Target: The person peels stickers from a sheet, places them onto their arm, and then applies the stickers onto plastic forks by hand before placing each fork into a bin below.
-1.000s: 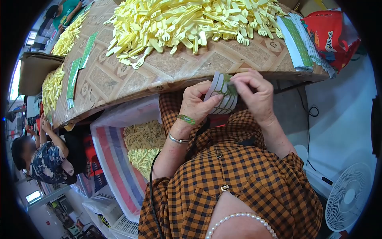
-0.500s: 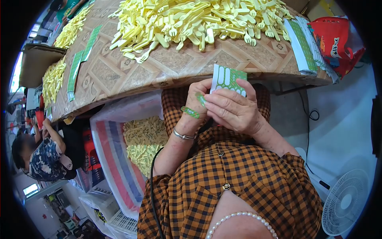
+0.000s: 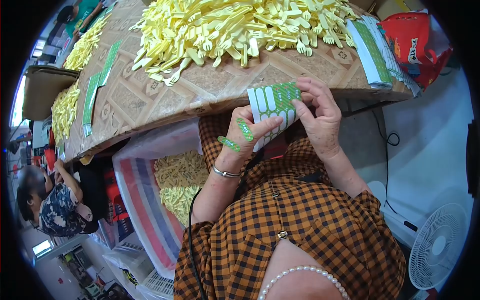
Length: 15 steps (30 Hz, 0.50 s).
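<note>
My left hand holds a sheet of green "Fork" stickers, with the thumb across its front. White blank ovals on the sheet's left and lower parts show where stickers have come off. One loose green sticker clings to the back of this hand near the thumb, and another green sticker lies near the wrist. At the sheet's right edge, my right hand has its thumb against the front and its fingers around the upper corner. Beyond both hands, a large heap of pale yellow forks lies on the table.
More sticker sheets lie at the table's right beside a red bag. Green strips lie at left. A lined container below holds many small pieces. Another person sits at left; a fan stands at lower right.
The sheet has moved left and turned more face-on. My right hand has opened out from its pinch near my left thumb and shifted right to the sheet's edge. The stickers on my left hand show more fully.
</note>
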Tool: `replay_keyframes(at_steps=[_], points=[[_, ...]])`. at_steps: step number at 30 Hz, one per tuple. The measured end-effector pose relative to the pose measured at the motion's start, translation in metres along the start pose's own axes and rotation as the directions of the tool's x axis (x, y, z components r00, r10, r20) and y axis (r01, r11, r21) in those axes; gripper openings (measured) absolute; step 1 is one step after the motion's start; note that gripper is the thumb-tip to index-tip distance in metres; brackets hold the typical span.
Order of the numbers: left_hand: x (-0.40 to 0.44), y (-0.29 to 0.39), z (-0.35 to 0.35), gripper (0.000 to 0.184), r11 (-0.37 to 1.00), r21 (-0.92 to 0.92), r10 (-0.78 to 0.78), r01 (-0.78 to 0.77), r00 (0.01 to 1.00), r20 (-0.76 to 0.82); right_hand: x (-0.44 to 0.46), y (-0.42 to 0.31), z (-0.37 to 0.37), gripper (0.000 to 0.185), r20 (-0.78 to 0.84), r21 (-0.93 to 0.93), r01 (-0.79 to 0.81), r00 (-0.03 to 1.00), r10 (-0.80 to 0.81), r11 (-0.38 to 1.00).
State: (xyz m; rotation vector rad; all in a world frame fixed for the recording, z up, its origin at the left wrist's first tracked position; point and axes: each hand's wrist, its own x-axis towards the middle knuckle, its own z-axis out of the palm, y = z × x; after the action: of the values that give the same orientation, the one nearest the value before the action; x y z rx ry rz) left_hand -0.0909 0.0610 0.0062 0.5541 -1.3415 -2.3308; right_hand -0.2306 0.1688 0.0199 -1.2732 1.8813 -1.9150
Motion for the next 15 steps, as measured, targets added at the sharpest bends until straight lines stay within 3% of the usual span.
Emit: replay_keyframes(at_steps=[1,2,3,5,7,15], points=[[0.000,0.000,0.000,0.021,1.000,0.016,-0.006,0.007,1.000,-0.019,-0.002,-0.007,-0.001,0.028,0.000,-0.162,0.029,1.000,-0.029,0.986],[0.000,0.000,0.000,0.022,0.999,0.034,-0.010,0.011,0.999,-0.039,0.002,-0.017,-0.004,0.029,0.046,-0.412,0.218,0.975,-0.218,0.885],[0.000,0.001,0.000,0.022,0.999,0.038,-0.009,0.010,0.999,-0.041,0.005,-0.023,-0.007,0.029,0.138,-0.620,0.379,0.915,-0.380,0.687],[0.000,0.002,-0.001,0.021,0.989,0.141,0.057,-0.047,0.996,-0.062,0.004,-0.014,-0.007,0.026,0.156,-0.537,0.425,0.899,-0.409,0.729],[0.000,0.000,-0.005,0.021,0.980,0.191,0.069,-0.059,0.997,-0.045,0.002,-0.014,-0.007,0.022,0.279,-0.519,0.434,0.900,-0.334,0.736],[0.001,0.004,-0.003,0.020,0.900,0.393,0.182,-0.187,0.982,0.051,0.000,-0.006,-0.008,0.012,0.325,-0.438,0.374,0.914,-0.244,0.817]])
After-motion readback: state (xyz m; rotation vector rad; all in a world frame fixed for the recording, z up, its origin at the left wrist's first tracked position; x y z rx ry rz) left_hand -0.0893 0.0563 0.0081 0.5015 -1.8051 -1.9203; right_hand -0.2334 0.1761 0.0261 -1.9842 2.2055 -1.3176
